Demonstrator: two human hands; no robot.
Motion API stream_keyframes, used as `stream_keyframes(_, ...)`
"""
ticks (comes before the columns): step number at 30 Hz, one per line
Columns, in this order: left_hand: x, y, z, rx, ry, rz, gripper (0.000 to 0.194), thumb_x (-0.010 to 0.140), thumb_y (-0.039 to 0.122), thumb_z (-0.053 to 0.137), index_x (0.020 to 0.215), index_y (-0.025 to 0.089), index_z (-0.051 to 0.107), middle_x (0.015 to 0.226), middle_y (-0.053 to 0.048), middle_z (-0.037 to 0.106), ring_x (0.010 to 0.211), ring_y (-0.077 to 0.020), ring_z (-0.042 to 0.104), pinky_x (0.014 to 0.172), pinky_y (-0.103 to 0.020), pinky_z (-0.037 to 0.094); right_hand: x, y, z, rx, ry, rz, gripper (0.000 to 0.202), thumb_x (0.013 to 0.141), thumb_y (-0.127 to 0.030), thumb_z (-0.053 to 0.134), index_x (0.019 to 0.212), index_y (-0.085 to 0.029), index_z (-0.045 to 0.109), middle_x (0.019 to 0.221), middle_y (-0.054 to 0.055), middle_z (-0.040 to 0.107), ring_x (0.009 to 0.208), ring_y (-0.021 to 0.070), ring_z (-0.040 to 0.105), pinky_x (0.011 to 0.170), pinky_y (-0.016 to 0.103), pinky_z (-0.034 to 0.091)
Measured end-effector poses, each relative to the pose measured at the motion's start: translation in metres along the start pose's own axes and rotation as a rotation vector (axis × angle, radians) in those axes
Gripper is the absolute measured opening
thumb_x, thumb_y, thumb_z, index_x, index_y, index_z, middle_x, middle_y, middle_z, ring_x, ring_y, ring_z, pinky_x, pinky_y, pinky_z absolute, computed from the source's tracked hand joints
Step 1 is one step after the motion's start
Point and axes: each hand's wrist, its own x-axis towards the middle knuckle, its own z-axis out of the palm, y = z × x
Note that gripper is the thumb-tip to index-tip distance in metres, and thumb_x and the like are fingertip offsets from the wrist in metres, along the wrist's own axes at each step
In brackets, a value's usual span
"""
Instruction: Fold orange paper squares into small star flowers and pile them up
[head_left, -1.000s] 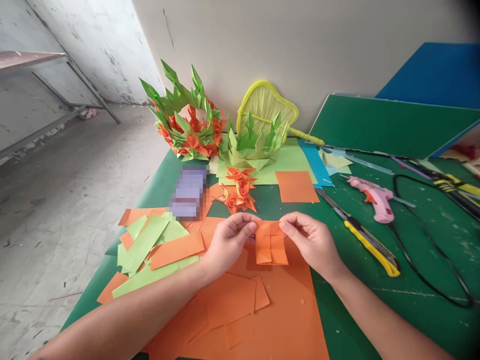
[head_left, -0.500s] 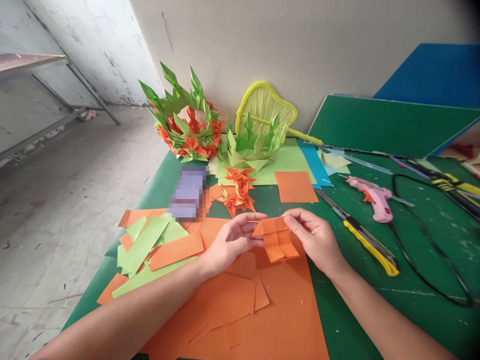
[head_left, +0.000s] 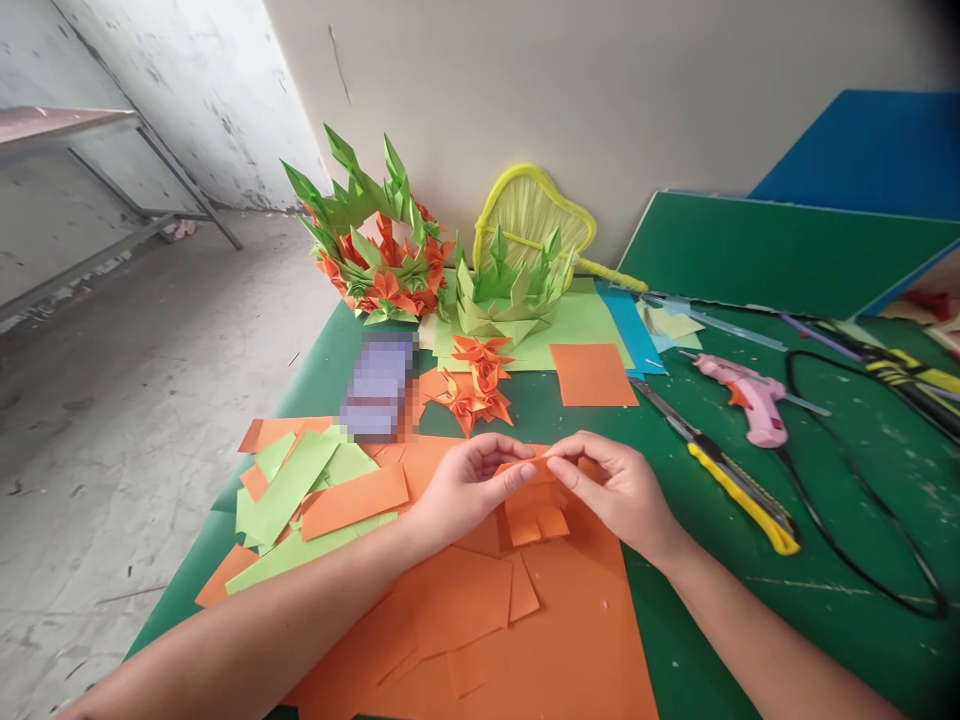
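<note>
Between both hands is a piece of folded orange paper (head_left: 537, 512), its creased lower part hanging down toward me. My left hand (head_left: 480, 490) pinches its upper left edge between thumb and fingers. Close beside it, my right hand (head_left: 611, 485) pinches the same top edge, the two thumbs nearly meeting. Under the hands lies a large orange sheet (head_left: 577, 640) with loose orange cut pieces (head_left: 465, 600) on it. Just beyond the hands sit several folded orange paper flowers (head_left: 472, 395). A flat orange square (head_left: 592, 375) lies behind my right hand.
Orange and green paper scraps (head_left: 289, 490) pile at left, below a blurred-out phone-like object (head_left: 379, 385). Behind stand an orange-green paper crown (head_left: 382, 250) and a green one (head_left: 514, 295). At right lie a yellow utility knife (head_left: 739, 495) and a pink glue gun (head_left: 746, 395) with a looping cord.
My right hand has moved left and my left hand now pinches the paper's edge too. The folded paper has shifted slightly left and toward me.
</note>
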Motion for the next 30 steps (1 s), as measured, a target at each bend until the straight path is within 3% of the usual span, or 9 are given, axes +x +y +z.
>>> stream_keyframes(5,0.002,-0.009,0.000,0.064,0.034,0.051,0.028,0.079,0.042,0.070,0.080,0.016,0.063,0.079,-0.001,0.065,0.072,-0.0114,0.057,0.069,-0.023,0.045,-0.001,0.004,0.004,0.095,0.088,0.012,0.015,0.088,-0.034,0.062,0.100,-0.025,0.061,0.079,0.000,0.060,0.078,0.0158,0.059,0.077,0.028,0.048)
stream_keyframes(12,0.002,-0.009,-0.002,0.052,0.035,0.109,0.020,0.082,0.034,0.069,0.093,0.018,0.063,0.079,-0.001,0.064,0.074,-0.0115,0.059,0.072,-0.024,0.047,-0.001,0.006,0.006,0.199,0.136,0.020,0.013,0.090,-0.036,0.058,0.097,-0.025,0.053,0.084,0.000,0.056,0.078,0.0146,0.057,0.074,0.026,0.049)
stream_keyframes(16,0.003,-0.006,-0.003,0.167,-0.023,0.191,0.016,0.087,0.031,0.061,0.088,0.018,0.071,0.092,-0.006,0.069,0.088,-0.0164,0.063,0.083,-0.028,0.049,0.000,0.008,0.006,0.172,0.146,0.021,0.015,0.092,-0.038,0.056,0.098,-0.025,0.054,0.089,0.002,0.059,0.084,0.0162,0.060,0.075,0.026,0.050)
stream_keyframes(20,0.004,-0.004,-0.004,0.289,0.022,0.257,0.017,0.087,0.027,0.059,0.091,0.020,0.074,0.095,-0.008,0.066,0.090,-0.0180,0.061,0.079,-0.028,0.049,0.000,0.009,0.004,0.207,0.086,0.024,0.022,0.093,-0.041,0.053,0.108,-0.026,0.051,0.098,0.004,0.059,0.093,0.0173,0.060,0.082,0.029,0.050)
stream_keyframes(24,0.003,-0.005,-0.005,0.316,0.136,0.319,0.015,0.086,0.022,0.060,0.091,0.020,0.073,0.093,-0.007,0.065,0.091,-0.0185,0.059,0.076,-0.027,0.048,-0.003,0.004,0.004,0.232,-0.046,0.053,0.048,0.087,-0.044,0.062,0.126,-0.029,0.038,0.105,0.005,0.058,0.092,0.0177,0.059,0.081,0.031,0.051)
stream_keyframes(27,0.002,-0.004,-0.004,0.332,0.166,0.341,0.018,0.086,0.019,0.058,0.095,0.022,0.074,0.093,-0.007,0.064,0.090,-0.0173,0.058,0.073,-0.026,0.046,-0.007,0.000,0.007,0.117,-0.128,0.083,0.061,0.081,-0.033,0.070,0.130,-0.031,0.034,0.107,0.005,0.059,0.098,0.0198,0.060,0.089,0.035,0.050)
stream_keyframes(30,0.001,-0.005,-0.004,0.336,0.138,0.322,0.024,0.087,0.017,0.056,0.104,0.023,0.072,0.098,-0.007,0.064,0.089,-0.0167,0.058,0.071,-0.025,0.046,-0.009,-0.001,0.010,0.076,-0.153,0.057,0.057,0.082,-0.020,0.064,0.129,-0.031,0.034,0.113,0.005,0.060,0.108,0.0206,0.059,0.097,0.038,0.046)
